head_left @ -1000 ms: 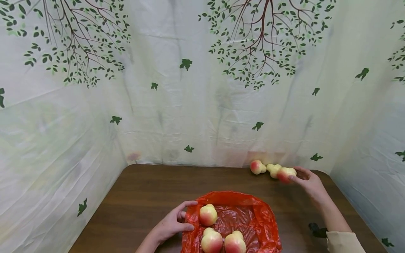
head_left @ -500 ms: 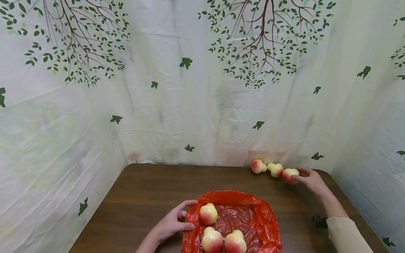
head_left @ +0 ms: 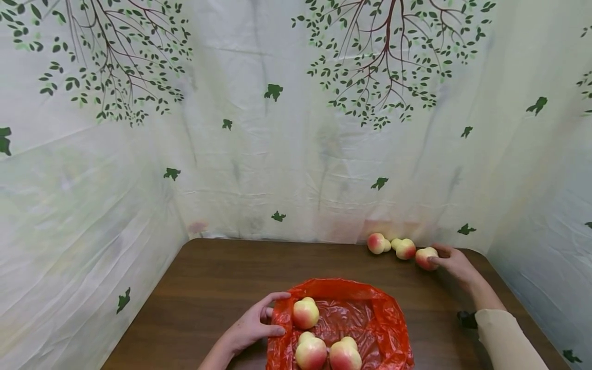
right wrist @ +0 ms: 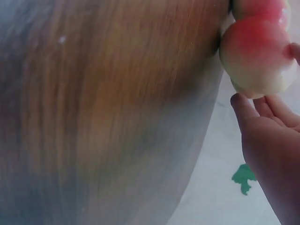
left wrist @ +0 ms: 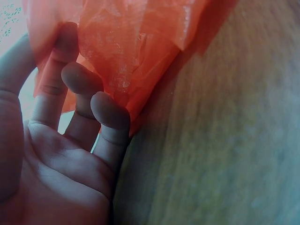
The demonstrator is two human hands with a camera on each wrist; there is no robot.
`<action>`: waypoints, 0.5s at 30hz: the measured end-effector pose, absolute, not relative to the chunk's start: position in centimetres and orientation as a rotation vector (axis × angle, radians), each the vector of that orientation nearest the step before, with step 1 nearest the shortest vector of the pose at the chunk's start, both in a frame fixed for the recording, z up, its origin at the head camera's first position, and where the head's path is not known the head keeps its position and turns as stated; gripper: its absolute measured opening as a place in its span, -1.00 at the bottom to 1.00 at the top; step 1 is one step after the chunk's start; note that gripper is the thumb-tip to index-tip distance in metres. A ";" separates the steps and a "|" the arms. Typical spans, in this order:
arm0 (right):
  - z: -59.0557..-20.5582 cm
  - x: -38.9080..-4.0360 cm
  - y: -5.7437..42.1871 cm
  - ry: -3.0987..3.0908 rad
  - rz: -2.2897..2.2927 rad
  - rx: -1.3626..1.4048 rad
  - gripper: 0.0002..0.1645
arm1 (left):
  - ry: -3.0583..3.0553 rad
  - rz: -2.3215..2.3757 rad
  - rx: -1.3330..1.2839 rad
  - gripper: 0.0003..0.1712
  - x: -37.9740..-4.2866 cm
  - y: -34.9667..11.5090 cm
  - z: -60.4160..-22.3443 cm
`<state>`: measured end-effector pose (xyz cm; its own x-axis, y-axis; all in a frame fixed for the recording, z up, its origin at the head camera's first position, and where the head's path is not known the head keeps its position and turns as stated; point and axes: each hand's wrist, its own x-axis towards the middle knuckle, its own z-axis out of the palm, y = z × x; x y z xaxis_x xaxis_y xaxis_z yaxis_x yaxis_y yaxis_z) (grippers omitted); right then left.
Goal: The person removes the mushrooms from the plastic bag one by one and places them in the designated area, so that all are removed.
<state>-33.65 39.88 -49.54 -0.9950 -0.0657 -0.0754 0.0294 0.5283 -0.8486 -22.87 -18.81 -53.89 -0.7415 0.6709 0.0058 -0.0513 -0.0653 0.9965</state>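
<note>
With the thumb on the inner side and fingers outside, my left hand point(head_left: 253, 325) holds the left rim of a red plastic bag point(head_left: 339, 285), spread open on the table. Several curled fingers point(left wrist: 110, 110) show against the thin plastic in the left wrist view. Inside the bag lie three yellow-and-red peaches, each with a smaller lobe: one peach point(head_left: 305, 314) at upper left, two lower down. At the table's far right my right hand point(head_left: 458, 266) grips another such peach point(head_left: 424, 259) between thumb and fingers. In the right wrist view this peach point(right wrist: 255, 58) appears low beside the table surface.
Left of the gripped peach, two more peaches stand in a row at the back edge: a left peach point(head_left: 376, 243) and a middle peach point(head_left: 405, 249). A small black object point(head_left: 466, 319) sits near the right forearm. Leaf-printed curtains point(head_left: 296, 154) enclose the brown table point(head_left: 222, 277).
My right hand has shifted the gripped peach slightly right and toward me, so a gap now shows between it and the middle peach. The left hand and bag have hardly moved.
</note>
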 end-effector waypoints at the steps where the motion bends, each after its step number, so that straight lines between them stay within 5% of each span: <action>1: -49.5 -33.7 39.8 2.656 -1.489 -0.042 -0.09 | 1.704 1.861 0.666 -0.16 -22.9 -18.8 -53.9; 15: -49.6 -34.5 38.9 2.649 -1.569 -0.039 -0.10 | 1.718 1.854 0.656 -0.16 -22.8 -18.9 -53.8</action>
<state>-34.52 38.86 -49.55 -0.9977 -0.0535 -0.0408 0.0101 0.4810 -0.8767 -22.82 -18.88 -53.79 -0.7451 0.6669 -0.0008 -0.0517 -0.0565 0.9971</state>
